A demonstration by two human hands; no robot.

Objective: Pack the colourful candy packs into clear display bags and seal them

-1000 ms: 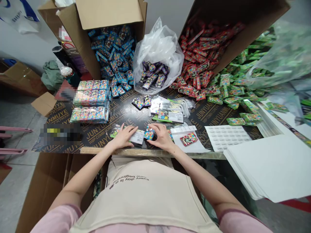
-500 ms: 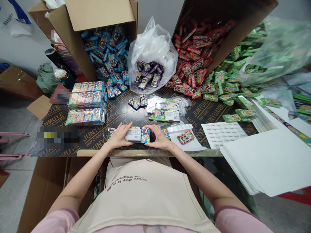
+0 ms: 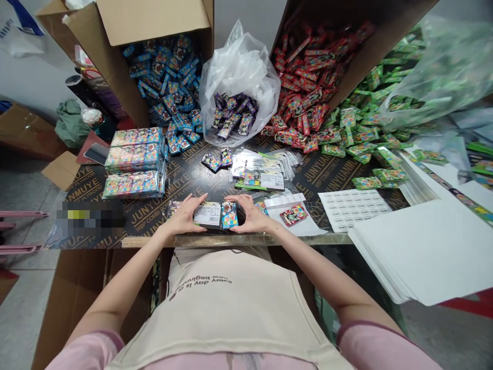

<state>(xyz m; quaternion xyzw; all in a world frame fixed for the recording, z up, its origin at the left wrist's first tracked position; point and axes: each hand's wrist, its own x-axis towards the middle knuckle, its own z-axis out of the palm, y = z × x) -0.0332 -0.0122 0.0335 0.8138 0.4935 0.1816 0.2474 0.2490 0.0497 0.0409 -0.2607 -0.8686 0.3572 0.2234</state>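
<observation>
Both of my hands grip a clear packet (image 3: 210,214) with small candy packs inside it, just above the near edge of the dark table (image 3: 181,180). My left hand (image 3: 185,215) holds its left end. Around the right end, where a blue pack (image 3: 230,215) shows, my right hand (image 3: 250,216) is closed. A red pack (image 3: 294,214) lies on a white sheet just right of my right hand. A pile of empty clear packets with green header cards (image 3: 262,172) sits beyond my hands.
Tipped cartons spill blue packs (image 3: 169,82) and red packs (image 3: 308,77); a plastic bag (image 3: 239,77) holds purple packs, green packs (image 3: 370,118) lie right. Filled packets are stacked left (image 3: 133,162). A label sheet (image 3: 352,208) and white sheets (image 3: 431,246) lie right. A carton (image 3: 77,298) stands below.
My hands have lifted the packet off the table and now hold it by both ends; a second ago they were pressing flat on it and the blue pack.
</observation>
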